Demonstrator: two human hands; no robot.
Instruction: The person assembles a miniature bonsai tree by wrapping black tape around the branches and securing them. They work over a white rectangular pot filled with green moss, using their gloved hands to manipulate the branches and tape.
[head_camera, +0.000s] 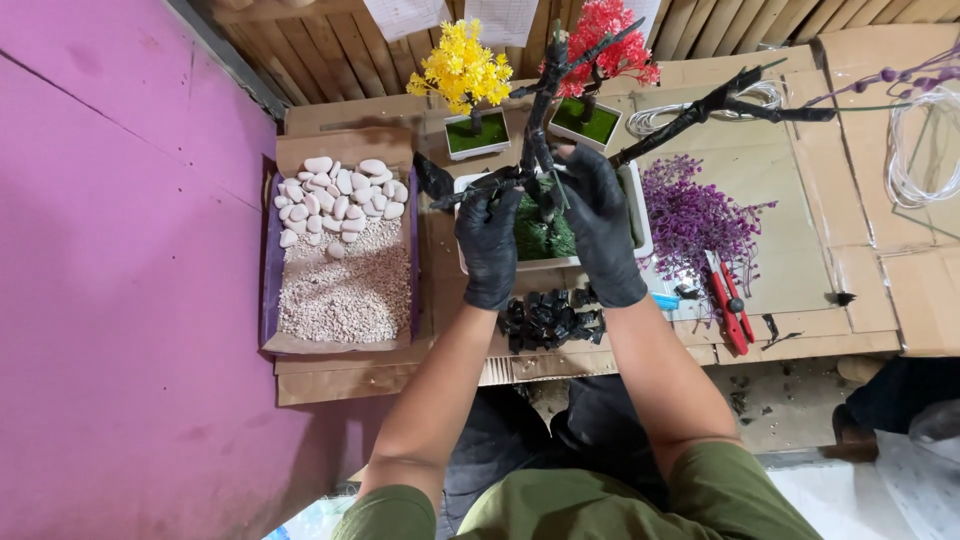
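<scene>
Black gloves cover both hands. The left hand (489, 245) is closed around a side branch of a bare black model tree (540, 130), and the right hand (600, 225) grips its trunk; the tree stands upright in a white rectangular pot (640, 215) filled with green moss (540, 238), at the centre of the cardboard-covered worktop (870, 280). Beyond it stand two finished small trees in white pots, one yellow tree (463, 68) and one red tree (608, 45). To the left, a purple tray (270, 290) holds white pebbles (340, 195) at its far end and pale gravel (345, 290) nearer. Near the wrists lies a pile of black stones (550, 318). To the right lie one bunch of purple foliage (695, 215) and one pair of red cutters (730, 305).
</scene>
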